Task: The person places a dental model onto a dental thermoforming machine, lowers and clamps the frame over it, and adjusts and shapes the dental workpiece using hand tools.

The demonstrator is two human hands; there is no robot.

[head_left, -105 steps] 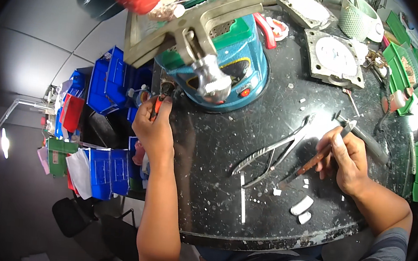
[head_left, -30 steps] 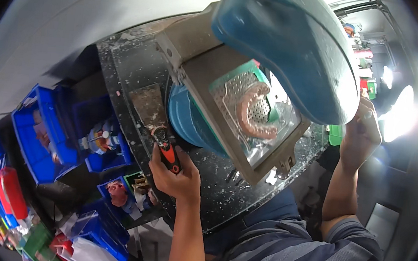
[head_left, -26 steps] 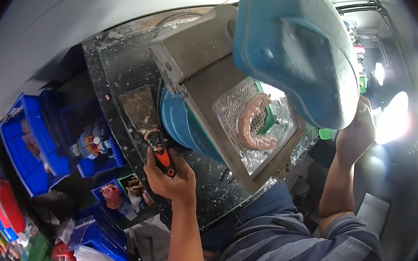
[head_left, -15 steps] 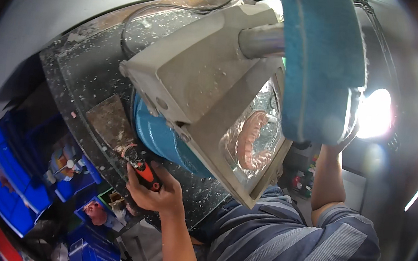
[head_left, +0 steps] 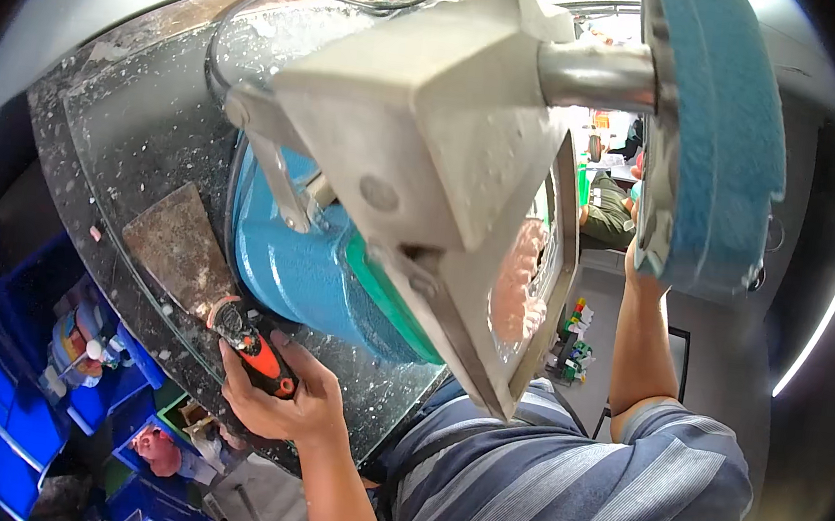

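Left hand (head_left: 279,398) closed round the scraper (head_left: 221,314), and right hand (head_left: 635,264), well apart, now up behind the blue machine head (head_left: 715,149), its grip hidden; seconds ago it held a tool low over the bench (head_left: 138,133)! Scraper's beside the blue base (head_left: 287,258), blade aimed upper left, long axis slanting from lower right.

Flat-bladed metal scraper (head_left: 204,285): blade (head_left: 170,240) mottled brown and grey; handle (head_left: 265,362) orange with black sections. Rounded machine base (head_left: 287,258): glossy mid-blue, with a bright green edge strip (head_left: 385,303). Angular metal frame (head_left: 403,98): plain beige-grey. Thick curved machine head (head_left: 730,150): mottled blue, crossed by a pale line. Arch-shaped molded piece (head_left: 515,290): apparently pink, though the frame partly hides it. Flat benchtop (head_left: 149,124): black, speckled white. Short-sleeved fabric shirt (head_left: 558,470): navy and grey stripes. Open plastic bins (head_left: 7,402): saturated blue.
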